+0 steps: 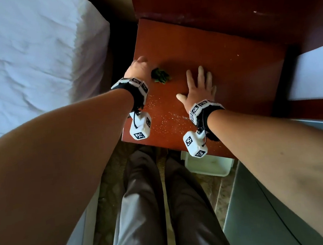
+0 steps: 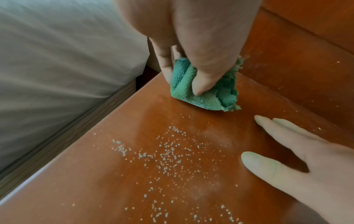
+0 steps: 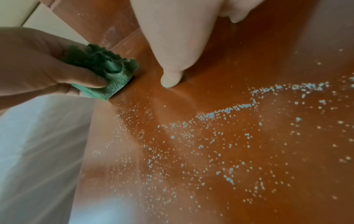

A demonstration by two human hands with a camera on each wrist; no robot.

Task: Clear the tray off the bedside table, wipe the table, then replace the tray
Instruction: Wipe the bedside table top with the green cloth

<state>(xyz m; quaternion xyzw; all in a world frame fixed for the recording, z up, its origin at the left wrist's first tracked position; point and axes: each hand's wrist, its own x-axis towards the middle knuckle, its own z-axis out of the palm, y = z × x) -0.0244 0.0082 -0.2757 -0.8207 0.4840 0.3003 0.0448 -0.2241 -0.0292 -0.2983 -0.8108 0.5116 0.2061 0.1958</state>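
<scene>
The reddish-brown bedside table (image 1: 220,61) has its top bare except for scattered white crumbs (image 1: 164,120) near the front edge. My left hand (image 1: 138,68) grips a bunched green cloth (image 1: 160,75) (image 2: 206,89) (image 3: 103,72) and holds it down on the top near the left edge. My right hand (image 1: 198,86) lies flat on the wood with straight, spread fingers (image 2: 283,133), just right of the cloth. A white tray (image 1: 208,166) sits on the floor below the table's front edge, partly hidden by my right wrist.
A bed with white sheets (image 1: 28,57) runs along the left side of the table. A dark wooden headboard panel (image 1: 223,0) rises behind it. A grey surface (image 1: 267,211) stands at the right. My legs (image 1: 157,213) stand on patterned carpet in front.
</scene>
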